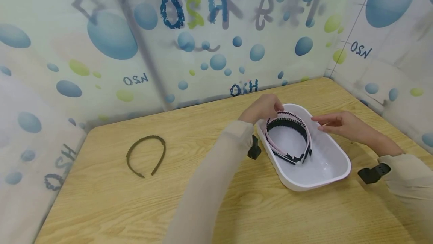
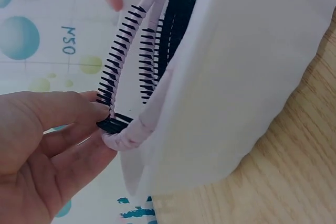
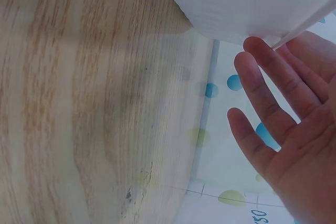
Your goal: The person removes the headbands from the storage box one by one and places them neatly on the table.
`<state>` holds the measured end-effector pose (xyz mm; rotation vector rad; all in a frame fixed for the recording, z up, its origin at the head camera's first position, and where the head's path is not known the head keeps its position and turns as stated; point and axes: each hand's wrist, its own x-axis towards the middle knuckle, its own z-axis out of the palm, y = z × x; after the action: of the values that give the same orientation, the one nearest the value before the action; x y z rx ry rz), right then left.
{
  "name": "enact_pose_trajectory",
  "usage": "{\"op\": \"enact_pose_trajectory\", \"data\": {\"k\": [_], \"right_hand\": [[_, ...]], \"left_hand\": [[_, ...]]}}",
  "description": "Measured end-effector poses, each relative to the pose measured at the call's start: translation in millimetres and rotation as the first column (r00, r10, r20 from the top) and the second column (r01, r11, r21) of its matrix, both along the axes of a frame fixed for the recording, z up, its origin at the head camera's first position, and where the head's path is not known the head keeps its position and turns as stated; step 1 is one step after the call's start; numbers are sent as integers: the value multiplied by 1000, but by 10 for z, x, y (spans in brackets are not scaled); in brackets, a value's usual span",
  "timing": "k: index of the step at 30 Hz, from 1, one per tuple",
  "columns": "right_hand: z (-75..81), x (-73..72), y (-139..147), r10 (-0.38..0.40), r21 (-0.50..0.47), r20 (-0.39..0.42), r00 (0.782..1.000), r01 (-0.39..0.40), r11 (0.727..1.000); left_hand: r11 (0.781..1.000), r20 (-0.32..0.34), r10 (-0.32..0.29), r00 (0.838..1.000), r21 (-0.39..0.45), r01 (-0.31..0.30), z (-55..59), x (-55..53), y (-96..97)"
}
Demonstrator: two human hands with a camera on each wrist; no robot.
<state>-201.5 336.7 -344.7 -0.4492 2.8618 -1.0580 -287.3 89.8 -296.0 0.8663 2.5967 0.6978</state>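
Note:
In the head view my left hand (image 1: 264,108) reaches over the far left rim of a white plastic basin (image 1: 329,165). Thumb and fingers pinch the curved top of a pale pink headband (image 2: 122,51) with black teeth, seen closely in the left wrist view. Another pink toothed headband and a black headband (image 2: 176,17) lie against it, all inside the basin with their ends toward the near side. My right hand (image 1: 348,125) is at the basin's right rim, fingers extended and fingertips right at the edge; the right wrist view shows its palm (image 3: 310,156) facing the basin's outer wall.
A dark olive headband (image 1: 164,148) lies alone on the left part of the wooden table (image 1: 101,206). Printed curtain-like sheets (image 1: 216,41) with blue and green dots hang behind the table and along both sides. Black straps with small devices (image 1: 373,173) circle both wrists.

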Motion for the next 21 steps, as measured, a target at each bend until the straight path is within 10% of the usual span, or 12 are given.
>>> {"op": "enact_pose_trajectory", "data": {"k": [21], "right_hand": [[-5,5,7,7,-15,-9,1000,-7,1000]], "left_hand": [[985,-113,-139,984,85,149,433,-30,-254]]}}
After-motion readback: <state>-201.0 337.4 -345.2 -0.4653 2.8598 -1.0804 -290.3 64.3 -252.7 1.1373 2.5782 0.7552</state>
